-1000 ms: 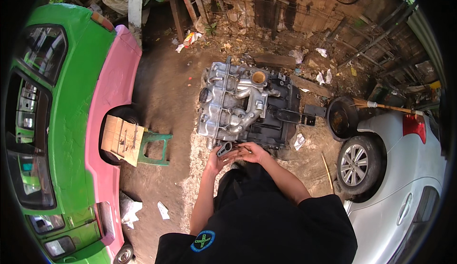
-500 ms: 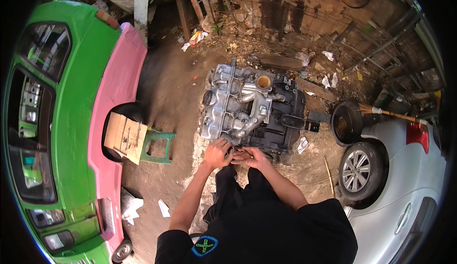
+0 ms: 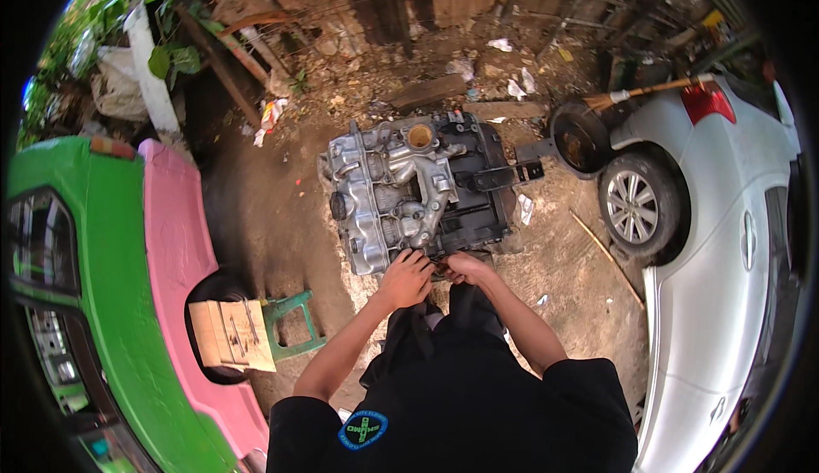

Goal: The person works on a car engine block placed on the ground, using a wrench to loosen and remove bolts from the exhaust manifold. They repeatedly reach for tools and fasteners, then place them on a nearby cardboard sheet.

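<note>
A silver and black car engine (image 3: 399, 187) stands on the ground in front of me. My left hand (image 3: 407, 280) rests at its near end, just below the silver valve cover (image 3: 368, 255), with its fingers stretched forward against the metal. Close beside it, my right hand (image 3: 466, 268) is closed, fingers curled and pressed together at the engine's near edge. What the right fingers hold, if anything, is too small and hidden to make out. A round brown opening (image 3: 421, 137) faces up on the silver intake manifold (image 3: 437, 204).
At left stands a green and pink vehicle (image 3: 175, 217), with a green stool (image 3: 294, 324) and a board (image 3: 223, 334) bearing thin tools. A silver car (image 3: 717, 217) is at right, near a black basin (image 3: 580, 136). Wood and litter lie behind the engine.
My view has shifted, so the engine appears further left. My hands have moved apart a little; the left now lies flatter on the engine, and the right has curled its fingers.
</note>
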### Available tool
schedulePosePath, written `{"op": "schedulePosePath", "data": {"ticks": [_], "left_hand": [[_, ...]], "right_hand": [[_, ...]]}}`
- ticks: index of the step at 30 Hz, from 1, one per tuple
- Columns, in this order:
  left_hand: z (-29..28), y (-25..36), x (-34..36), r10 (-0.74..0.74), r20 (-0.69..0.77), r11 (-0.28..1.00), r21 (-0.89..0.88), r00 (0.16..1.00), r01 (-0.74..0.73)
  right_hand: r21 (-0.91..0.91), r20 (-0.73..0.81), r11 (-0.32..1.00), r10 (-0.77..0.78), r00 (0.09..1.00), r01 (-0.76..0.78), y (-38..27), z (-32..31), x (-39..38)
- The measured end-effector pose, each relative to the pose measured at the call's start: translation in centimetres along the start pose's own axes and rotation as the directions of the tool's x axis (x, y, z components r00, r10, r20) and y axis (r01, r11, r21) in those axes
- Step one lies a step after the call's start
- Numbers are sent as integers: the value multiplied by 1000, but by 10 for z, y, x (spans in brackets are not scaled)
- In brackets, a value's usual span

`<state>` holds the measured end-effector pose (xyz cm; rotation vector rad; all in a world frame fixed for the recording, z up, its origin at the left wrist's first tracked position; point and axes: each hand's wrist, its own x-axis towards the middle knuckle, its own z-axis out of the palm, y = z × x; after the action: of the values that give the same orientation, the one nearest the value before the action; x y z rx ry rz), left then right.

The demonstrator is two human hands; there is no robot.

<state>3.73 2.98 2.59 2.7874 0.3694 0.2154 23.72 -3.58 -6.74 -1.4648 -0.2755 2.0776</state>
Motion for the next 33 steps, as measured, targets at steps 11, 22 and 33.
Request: {"op": "schedulePosePath", "data": {"ticks": [11, 22, 33], "left_hand": [[19, -10, -7, 73, -155, 996, -43, 985, -80], [22, -10, -8, 114, -266, 985, -93, 957, -144], [23, -15, -6, 134, -315, 977, -116, 940, -178]], "right_hand": [[-621, -356, 779, -190, 915, -80, -11, 25, -10], [-594, -429, 801, -236, 872, -76, 3, 23, -2], [-602, -530, 786, -263, 806, -140, 8, 28, 2]]}}
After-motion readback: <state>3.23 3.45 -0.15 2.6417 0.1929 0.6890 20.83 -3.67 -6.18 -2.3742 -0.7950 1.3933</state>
